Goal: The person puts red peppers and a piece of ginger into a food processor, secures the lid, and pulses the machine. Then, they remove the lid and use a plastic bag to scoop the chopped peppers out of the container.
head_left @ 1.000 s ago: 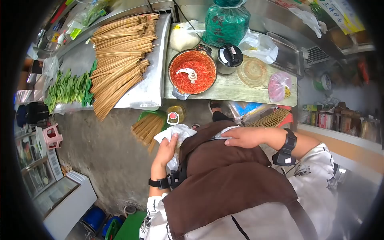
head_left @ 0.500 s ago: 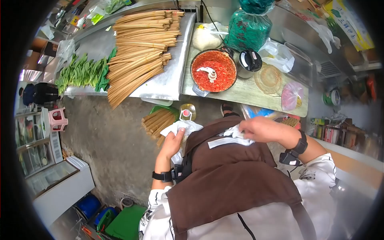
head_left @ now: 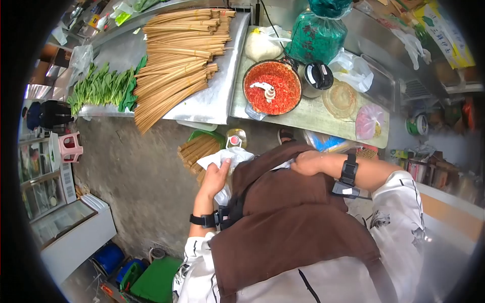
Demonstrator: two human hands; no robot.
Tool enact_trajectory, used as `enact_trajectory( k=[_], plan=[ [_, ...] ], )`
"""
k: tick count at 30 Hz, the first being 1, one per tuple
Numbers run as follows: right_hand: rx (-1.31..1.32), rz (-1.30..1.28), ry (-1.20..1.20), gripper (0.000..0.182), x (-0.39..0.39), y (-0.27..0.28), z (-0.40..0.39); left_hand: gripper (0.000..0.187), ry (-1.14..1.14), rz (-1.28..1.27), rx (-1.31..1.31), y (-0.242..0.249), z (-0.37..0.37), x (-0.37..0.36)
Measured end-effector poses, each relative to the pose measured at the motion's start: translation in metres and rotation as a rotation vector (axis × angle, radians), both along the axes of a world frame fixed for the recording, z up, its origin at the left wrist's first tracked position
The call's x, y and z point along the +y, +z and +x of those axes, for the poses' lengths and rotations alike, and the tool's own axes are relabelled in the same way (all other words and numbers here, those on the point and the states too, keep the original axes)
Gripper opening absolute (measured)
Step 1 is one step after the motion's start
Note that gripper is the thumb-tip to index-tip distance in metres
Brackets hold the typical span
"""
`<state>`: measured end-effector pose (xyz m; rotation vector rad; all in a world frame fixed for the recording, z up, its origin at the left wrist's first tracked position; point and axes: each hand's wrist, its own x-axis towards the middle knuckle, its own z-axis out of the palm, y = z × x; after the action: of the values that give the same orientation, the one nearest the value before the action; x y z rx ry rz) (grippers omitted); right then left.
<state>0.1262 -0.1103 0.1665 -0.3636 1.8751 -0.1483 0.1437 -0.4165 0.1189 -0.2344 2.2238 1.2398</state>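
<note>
My left hand (head_left: 216,178) pinches a white plastic bag (head_left: 226,158) in front of the brown apron (head_left: 288,194). My right hand (head_left: 309,162) is closed at the apron's upper edge, its fingertips partly tucked in the fold. A little white material shows beside those fingers, and what they hold is mostly hidden. Beyond my hands, a round pot of chopped red chili (head_left: 273,87) with a blade in its middle stands on the board (head_left: 308,120). Long bamboo sticks (head_left: 177,65) lie bundled on the metal table (head_left: 222,101).
Green leafy vegetables (head_left: 103,88) lie at the left. A black-lidded jar (head_left: 318,77) and a green bag (head_left: 316,38) stand by the pot. Below the table are an oil bottle (head_left: 236,139) and more sticks (head_left: 197,151). A pink stool (head_left: 70,147) stands far left.
My right hand has moved inward and left, into the apron's fold, and the white strip and crumpled white material by it are now mostly out of sight. My left hand has barely moved.
</note>
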Motion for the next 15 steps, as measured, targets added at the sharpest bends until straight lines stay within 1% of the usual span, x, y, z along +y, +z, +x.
enact_trajectory(
  k=[1,2,3,4,5,7,10,13,15],
  plan=[
    [0.014,0.090,0.054,0.044,0.000,0.004,-0.001,0.044,0.006,0.014,0.010,-0.001,0.002,-0.001],
    [0.140,0.081,0.181,0.043,0.009,-0.015,0.004,0.045,-0.002,-0.024,-0.005,-0.001,0.003,-0.001],
    [0.264,0.069,0.306,0.041,0.026,-0.050,0.015,0.047,-0.010,-0.061,-0.022,0.002,0.003,-0.001],
    [0.391,0.057,0.436,0.039,0.034,-0.068,0.021,0.049,-0.014,-0.096,-0.036,0.003,0.004,0.000],
    [0.423,0.045,0.380,0.038,0.030,-0.061,0.021,0.049,-0.008,-0.093,-0.023,0.001,0.005,-0.001],
    [0.489,0.017,0.269,0.035,0.016,-0.027,0.013,0.049,0.006,-0.090,0.006,-0.003,0.007,-0.005],
    [0.103,-0.119,0.019,0.034,0.010,0.015,0.004,0.048,0.055,-0.081,-0.030,0.002,0.007,-0.008],
    [-0.214,-0.275,-0.757,0.034,0.008,0.043,0.005,0.048,0.069,-0.065,-0.034,0.004,0.008,-0.009],
    [-0.047,-0.437,-0.665,0.030,0.017,0.045,0.008,0.049,0.098,-0.051,-0.040,-0.003,0.011,-0.011]
  ],
)
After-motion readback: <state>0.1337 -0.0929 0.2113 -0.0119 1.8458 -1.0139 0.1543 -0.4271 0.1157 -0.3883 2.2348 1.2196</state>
